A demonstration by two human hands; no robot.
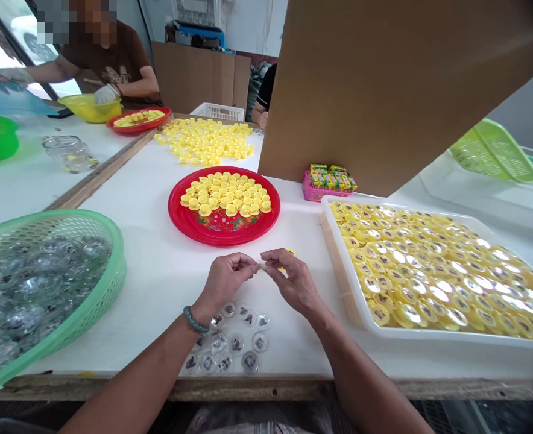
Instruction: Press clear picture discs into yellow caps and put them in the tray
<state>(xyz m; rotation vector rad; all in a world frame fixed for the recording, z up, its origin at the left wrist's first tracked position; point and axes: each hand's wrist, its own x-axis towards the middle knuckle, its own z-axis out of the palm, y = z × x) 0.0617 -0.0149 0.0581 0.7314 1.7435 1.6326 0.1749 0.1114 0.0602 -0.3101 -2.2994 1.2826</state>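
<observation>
My left hand (227,279) and my right hand (290,278) meet fingertip to fingertip above the white table (158,283), both with fingers curled in a pinch. A small yellow cap (289,253) shows behind my right fingers; my left fingers close on something too small to name. Under my wrists lie several clear round lids with printed pictures (234,342). A red plate (223,226) with several yellow caps (225,194) stands just beyond my hands.
A green basket (90,301) of clear lids sits at left. A white tray (354,301) of assembled yellow pieces sits at right. A brown cardboard sheet (384,90) rises behind it. Loose yellow caps (205,140) lie farther back. Another person (108,60) works at far left.
</observation>
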